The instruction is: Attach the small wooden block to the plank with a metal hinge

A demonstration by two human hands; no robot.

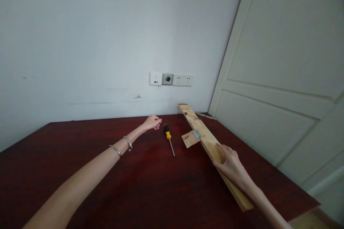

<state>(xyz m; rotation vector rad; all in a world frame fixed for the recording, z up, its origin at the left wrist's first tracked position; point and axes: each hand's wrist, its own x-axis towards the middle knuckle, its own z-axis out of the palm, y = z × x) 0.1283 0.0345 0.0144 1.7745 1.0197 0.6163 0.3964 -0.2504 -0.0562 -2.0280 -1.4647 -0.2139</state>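
My right hand (229, 162) grips a long pale wooden plank (208, 134) across its width, thumb on the near side and fingers over the far edge. The plank lies slanting over the dark red table. A metal hinge (197, 134) joins it to a short wood piece (189, 139) that sticks out to the left. My left hand (152, 123) is closed, its fingertips pressed together just above the tabletop; whatever they hold is too small to make out. Close to its right lies a screwdriver (168, 134) with a black and yellow handle, its shaft pointing toward me.
The dark red table (129, 193) meets a white wall at the back. Wall sockets (182, 80) and a switch panel (155, 78) sit above it. A thin light strip (206, 116) lies at the back right corner. A white panelled door (282, 78) stands along the right side.
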